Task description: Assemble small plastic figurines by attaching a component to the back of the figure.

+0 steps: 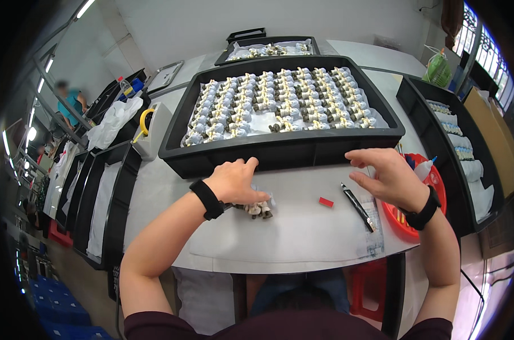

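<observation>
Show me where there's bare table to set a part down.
Free: the table between the loose part and red block, plus the strip in front of both, to the near edge. Crowded: the right, with black tool, red basket and right hand; also around the loose part, by the left hand. Big tray: packed, bar a front-middle gap.

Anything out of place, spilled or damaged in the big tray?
Nothing looks spilled. The rows of figurines in the large black tray break at a bare patch of white liner near the front middle, so they look uneven. Any damage to such small pieces can't be made out.
</observation>
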Available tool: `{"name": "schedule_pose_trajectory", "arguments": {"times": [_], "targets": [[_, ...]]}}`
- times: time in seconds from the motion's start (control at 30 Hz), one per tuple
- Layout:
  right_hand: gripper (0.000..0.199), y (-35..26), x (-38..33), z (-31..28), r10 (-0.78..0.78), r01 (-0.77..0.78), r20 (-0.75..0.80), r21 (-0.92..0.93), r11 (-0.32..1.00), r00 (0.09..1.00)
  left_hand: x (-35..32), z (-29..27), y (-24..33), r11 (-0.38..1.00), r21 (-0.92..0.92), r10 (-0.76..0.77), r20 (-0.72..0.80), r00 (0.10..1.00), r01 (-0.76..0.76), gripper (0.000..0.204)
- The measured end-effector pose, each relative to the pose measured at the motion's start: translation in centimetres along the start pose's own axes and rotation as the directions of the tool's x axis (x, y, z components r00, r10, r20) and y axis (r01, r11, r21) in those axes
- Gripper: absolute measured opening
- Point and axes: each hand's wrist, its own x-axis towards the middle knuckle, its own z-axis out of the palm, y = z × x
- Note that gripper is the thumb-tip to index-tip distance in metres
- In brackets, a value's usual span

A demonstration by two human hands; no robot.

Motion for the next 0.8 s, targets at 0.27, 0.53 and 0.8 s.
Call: {"name": "schedule_pose_trajectory", "arguments": {"times": [0.27,0.53,0.8], "targets": [[0.042,4.2,13.4,0.3,-0.102,0.119,0.197,-0.072,0.99,0.975,8.6,-11.2,-2.2,0.921,-0.209,0.334,-0.006,0.943,-0.328,0.052],[0.093,7.9,24.9,5.7,0.042,0.103,0.617,-0.197,0.975,0.786,23.6,-8.7,-6.2,0.965,0.001,0.261,0.092,0.961,-0.262,0.072],[0.113,10.6,28.1,9.8,0.187,0.158,0.754,-0.36,0.919,0.63,29.8,-5.6,-8.9,0.985,0.044,0.155,0.221,0.963,-0.169,0.096]]}}
